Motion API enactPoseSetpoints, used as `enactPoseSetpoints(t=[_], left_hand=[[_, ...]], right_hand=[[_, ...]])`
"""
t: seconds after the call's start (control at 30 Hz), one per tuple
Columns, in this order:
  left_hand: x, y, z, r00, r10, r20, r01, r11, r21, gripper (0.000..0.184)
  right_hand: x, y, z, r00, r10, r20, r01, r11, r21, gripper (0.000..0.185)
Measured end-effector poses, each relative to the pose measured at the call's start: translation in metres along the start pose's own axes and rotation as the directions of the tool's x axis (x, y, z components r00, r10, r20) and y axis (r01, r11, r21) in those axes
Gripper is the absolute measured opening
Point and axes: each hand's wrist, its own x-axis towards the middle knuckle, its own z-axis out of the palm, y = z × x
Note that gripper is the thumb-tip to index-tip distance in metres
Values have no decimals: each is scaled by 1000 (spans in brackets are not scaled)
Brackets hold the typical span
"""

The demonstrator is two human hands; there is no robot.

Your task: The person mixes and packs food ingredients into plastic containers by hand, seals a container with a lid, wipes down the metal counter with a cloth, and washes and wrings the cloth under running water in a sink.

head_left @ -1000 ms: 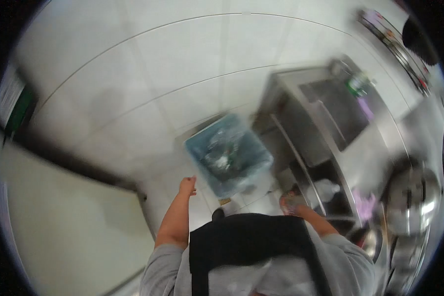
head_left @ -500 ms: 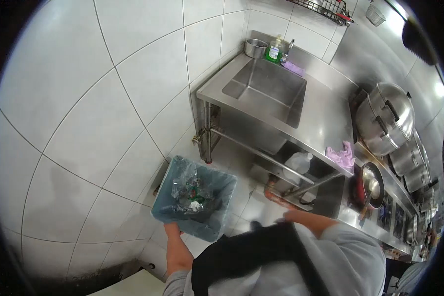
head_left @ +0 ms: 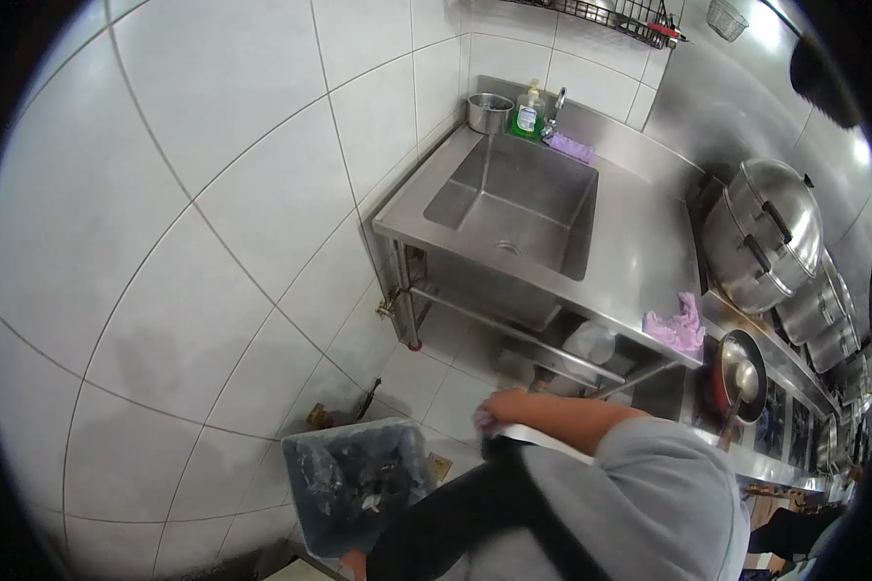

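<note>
A blue-grey trash bin point(head_left: 298, 484) lined with clear plastic holds dark, crumpled rubbish and a white scrap. At its near rim is my left hand point(head_left: 353, 562), closed on the edge and partly hidden by my black apron. My right hand point(head_left: 499, 405) reaches forward over the floor, beside the sink's lower frame. Its fingers are curled around something pale purple and blurred, perhaps a cloth, which I cannot make out for certain.
A steel sink point(head_left: 513, 218) stands ahead, with a green soap bottle point(head_left: 528, 114) and a steel pot point(head_left: 490, 114) behind it. A purple cloth point(head_left: 678, 327) lies on the counter corner. To the right are a wok point(head_left: 743, 373) and large pots point(head_left: 760, 237). Dark grime point(head_left: 334, 414) marks the floor by the wall.
The bin has come nearer to me with my left hand at its rim, uncovering the grimy floor by the wall. My right hand has moved left and forward.
</note>
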Motion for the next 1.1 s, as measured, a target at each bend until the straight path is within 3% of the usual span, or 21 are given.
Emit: enactPoseSetpoints(t=[0.03,0.1,0.27,0.37,0.4,0.47,0.57,0.6,0.63,0.67,0.7,0.77,0.8,0.83,0.87,0.93,1.0,1.07,1.1], left_hand=[[-1,10,8,999,17,-32,-17,1000,18,39],[-3,35,26,995,57,-86,-52,997,53,39],[-4,125,73,941,252,-224,-244,968,63,39],[-9,187,105,867,394,-306,-411,912,10,39],[-10,211,115,835,447,-320,-479,877,-27,39],[-15,263,133,769,547,-331,-609,784,-120,39],[-33,364,160,682,718,-141,-697,578,-424,40],[-60,426,163,669,734,116,-552,595,-584,40],[-78,477,169,487,789,375,-393,582,-712,34],[-106,533,168,358,710,606,-181,689,-702,34],[-129,573,175,181,713,677,-55,695,-717,37],[-166,633,197,-40,696,717,328,687,-648,48],[-185,663,201,-132,674,727,497,680,-539,53],[-199,689,206,-227,657,719,642,656,-396,59],[-204,705,222,-254,669,699,745,596,-299,57],[-203,731,252,-301,662,687,823,544,-164,56],[-198,759,276,-444,609,658,784,619,-43,46],[-189,784,314,-525,557,644,732,681,8,46],[-187,793,332,-575,514,636,687,726,35,45]], right_hand=[[17,2,-5,996,-86,-24,86,996,3,32],[45,-1,-29,991,-103,-81,105,994,16,39],[22,-25,-176,965,-228,-127,246,956,157,43],[11,10,-242,841,-320,-436,482,809,336,42],[6,26,-260,835,-317,-449,483,813,325,42],[-2,55,-292,735,-296,-610,640,600,480,45],[-31,87,-336,715,-184,-675,656,512,555,52],[-36,96,-346,717,-103,-689,653,447,612,54],[-35,104,-353,720,-94,-688,650,438,621,54],[-34,111,-359,629,-64,-775,684,519,513,55],[-31,116,-363,523,-45,-851,694,602,395,57],[-24,116,-371,531,-18,-847,704,565,430,57],[-20,116,-375,544,-6,-839,712,532,458,57],[-8,120,-378,407,-96,-908,684,691,233,55],[-8,120,-383,409,-81,-909,671,701,240,55],[-13,113,-397,415,-115,-902,250,968,-8,59],[-14,125,-415,386,-88,-918,147,989,-32,60],[-25,141,-438,397,155,-905,14,985,175,51],[-27,155,-447,272,149,-951,-24,989,148,49]])
